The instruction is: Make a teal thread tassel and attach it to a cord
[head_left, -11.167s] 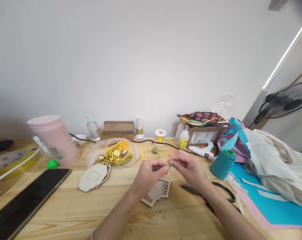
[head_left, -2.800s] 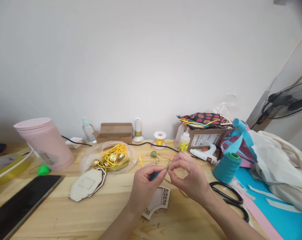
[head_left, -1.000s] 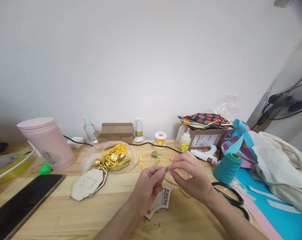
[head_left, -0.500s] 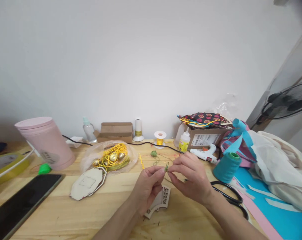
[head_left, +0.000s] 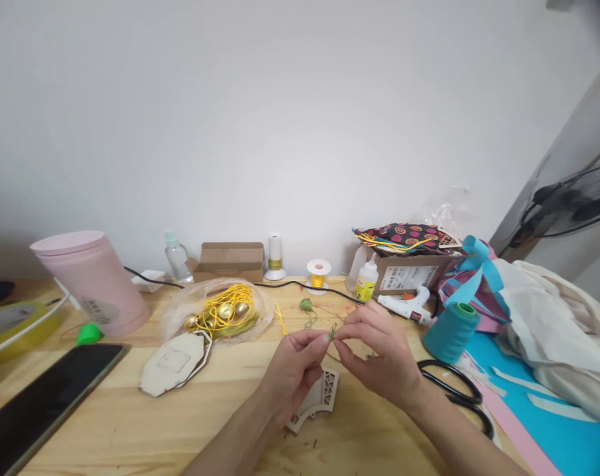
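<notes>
Between my two hands, a small looped piece of green cord (head_left: pixel 333 330) is pinched at the fingertips. My left hand (head_left: pixel 296 370) has thumb and forefinger closed on its left side. From the right, my right hand (head_left: pixel 379 354) grips the cord with thumb and forefinger. Beneath my left hand lies a pale fan-shaped openwork piece (head_left: pixel 324 396), partly covered by the hand. A small ball of green cord (head_left: pixel 305 305) rests just behind, with loose strands trailing toward my fingers.
Black-handled scissors (head_left: pixel 453 387), a teal thread cone (head_left: pixel 451 332) and a white glue gun (head_left: pixel 406 306) lie right. Left are a bag of yellow cord and gold bells (head_left: pixel 225 311), pale octagonal pieces (head_left: pixel 173 363), a phone (head_left: pixel 46 403) and a pink tumbler (head_left: pixel 94 284).
Both hands have stayed almost in place; the fingertips and the green cord loop have shifted very slightly to the right.
</notes>
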### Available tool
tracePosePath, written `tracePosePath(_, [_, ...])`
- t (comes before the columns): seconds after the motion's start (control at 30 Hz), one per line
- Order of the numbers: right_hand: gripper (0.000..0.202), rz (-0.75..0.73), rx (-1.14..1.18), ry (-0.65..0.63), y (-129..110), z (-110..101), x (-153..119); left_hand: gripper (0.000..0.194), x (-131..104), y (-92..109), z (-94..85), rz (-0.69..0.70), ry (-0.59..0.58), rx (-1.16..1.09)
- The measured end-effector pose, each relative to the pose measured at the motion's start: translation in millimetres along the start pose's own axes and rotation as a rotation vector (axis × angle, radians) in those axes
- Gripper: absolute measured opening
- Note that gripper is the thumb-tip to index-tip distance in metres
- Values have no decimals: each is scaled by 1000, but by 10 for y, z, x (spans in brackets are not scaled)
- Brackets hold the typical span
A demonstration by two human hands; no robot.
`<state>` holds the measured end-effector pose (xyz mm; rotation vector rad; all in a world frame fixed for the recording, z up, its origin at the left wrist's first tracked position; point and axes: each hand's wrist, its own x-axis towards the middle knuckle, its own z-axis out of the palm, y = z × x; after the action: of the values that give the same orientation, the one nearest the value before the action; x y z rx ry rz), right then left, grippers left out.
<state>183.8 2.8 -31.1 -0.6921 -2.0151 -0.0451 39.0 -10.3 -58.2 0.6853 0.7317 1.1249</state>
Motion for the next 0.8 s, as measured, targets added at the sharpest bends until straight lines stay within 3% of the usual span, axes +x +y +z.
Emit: tracePosePath(0.8, [6, 158, 119, -14, -56, 24, 12, 23, -26, 58, 24, 51, -2, -10])
